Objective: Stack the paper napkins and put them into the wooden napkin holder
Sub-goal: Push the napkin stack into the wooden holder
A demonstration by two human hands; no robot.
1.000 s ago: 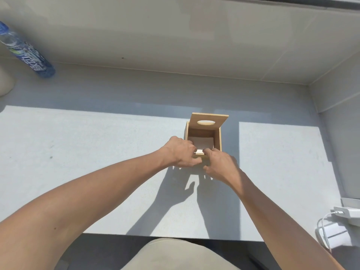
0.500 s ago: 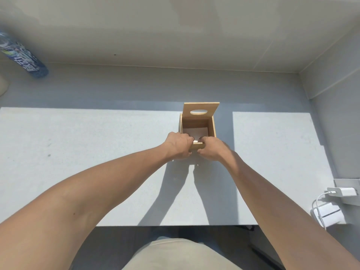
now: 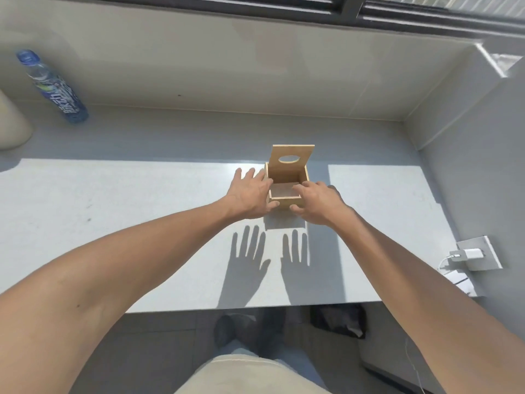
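Observation:
The wooden napkin holder (image 3: 303, 174) is a small open box in the middle of the grey counter, its lid with an oval hole standing upright at the back. Pale paper napkins (image 3: 282, 190) lie flat inside it, in shadow. My left hand (image 3: 251, 194) hovers at the box's left side with fingers spread, thumb near the front wall. On the other side, my right hand (image 3: 319, 201) has its fingers spread, fingertips over the front right rim. Neither hand holds anything.
A blue plastic bottle (image 3: 54, 89) stands at the far left by the wall, next to a pale rounded object (image 3: 11, 123). On the right wall, a white charger (image 3: 468, 255) sits in a socket. The counter's front edge (image 3: 255, 307) runs below my hands.
Both hands were closed together at the box's front rim, on the napkins; now they have let go and spread apart. The camera has tilted up.

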